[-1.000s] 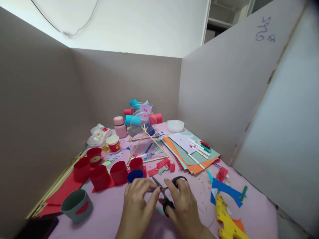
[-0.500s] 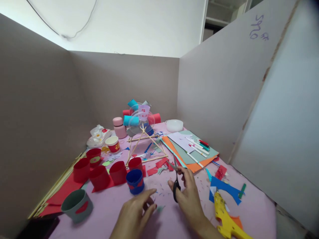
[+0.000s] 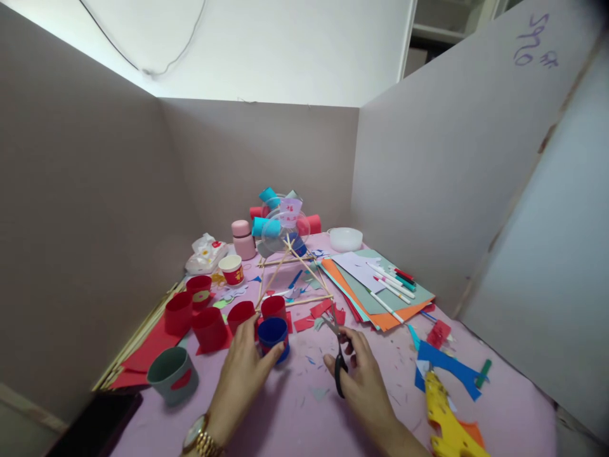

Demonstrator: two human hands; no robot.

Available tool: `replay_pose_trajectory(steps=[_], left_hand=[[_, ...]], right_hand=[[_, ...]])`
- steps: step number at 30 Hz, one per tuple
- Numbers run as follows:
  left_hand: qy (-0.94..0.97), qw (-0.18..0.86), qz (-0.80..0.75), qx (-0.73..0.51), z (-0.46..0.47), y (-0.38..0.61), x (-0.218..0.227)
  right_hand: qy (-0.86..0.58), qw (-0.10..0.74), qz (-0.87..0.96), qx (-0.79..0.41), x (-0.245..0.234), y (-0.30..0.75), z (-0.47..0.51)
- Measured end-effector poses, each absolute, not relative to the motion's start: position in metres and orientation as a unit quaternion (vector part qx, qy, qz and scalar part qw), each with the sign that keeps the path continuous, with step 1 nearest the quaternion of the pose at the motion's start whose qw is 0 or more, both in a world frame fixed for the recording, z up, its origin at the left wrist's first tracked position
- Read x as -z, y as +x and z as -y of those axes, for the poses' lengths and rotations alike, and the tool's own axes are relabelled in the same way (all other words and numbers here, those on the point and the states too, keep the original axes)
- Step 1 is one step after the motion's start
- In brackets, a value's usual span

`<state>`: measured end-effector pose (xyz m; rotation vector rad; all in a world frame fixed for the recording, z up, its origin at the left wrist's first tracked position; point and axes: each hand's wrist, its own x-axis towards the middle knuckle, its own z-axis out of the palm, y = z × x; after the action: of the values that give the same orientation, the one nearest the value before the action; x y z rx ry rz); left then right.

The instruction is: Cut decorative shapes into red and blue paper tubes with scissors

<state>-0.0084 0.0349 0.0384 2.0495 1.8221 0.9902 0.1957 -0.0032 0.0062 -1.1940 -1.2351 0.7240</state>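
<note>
My left hand (image 3: 245, 362), with a gold watch (image 3: 200, 437) on its wrist, is around the small blue cup (image 3: 273, 330). Its fingers lie along the cup's left side and its thumb crosses the front. The cup stands upright on the pink tabletop and bears a red trim. My right hand (image 3: 356, 374) grips black-handled scissors (image 3: 340, 371), blades pointing away and slightly parted. Several red cups (image 3: 209, 330) stand behind and left of my left hand. A grey-green cup (image 3: 172, 376) with a red patch sits nearer me.
A stick frame (image 3: 290, 254) carries a wheel with coloured tubes. Coloured sheets (image 3: 423, 303) and markers (image 3: 392, 289) lie right; a yellow glue gun (image 3: 442, 412) lies front right. A paper cup (image 3: 231, 271), pink bottle (image 3: 244, 241) and white bowl (image 3: 346, 239) stand behind. Scraps dot the pink table (image 3: 304, 425).
My left hand has moved forward from the near edge to the blue cup. My right hand keeps the scissors in nearly the same place. The view has shifted a little.
</note>
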Motion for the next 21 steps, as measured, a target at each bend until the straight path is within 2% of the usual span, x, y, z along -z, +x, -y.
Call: replay_pose_trajectory(steps=[11,17,21], left_hand=[[0.695,0.157,-0.588,-0.382,-0.015,0.010,-0.029],[0.765,0.072,-0.506,-0.392,0.001,0.020,-0.010],[0.780,0.062,-0.498,-0.374,0.005,0.023,-0.005]], right_hand=[[-0.463,0.568,0.455,-0.506,-0.007,0.186,0.002],[-0.406,0.581,0.447,-0.546,-0.002,0.178,0.008],[-0.396,0.590,0.442,-0.548,-0.001,0.174,0.013]])
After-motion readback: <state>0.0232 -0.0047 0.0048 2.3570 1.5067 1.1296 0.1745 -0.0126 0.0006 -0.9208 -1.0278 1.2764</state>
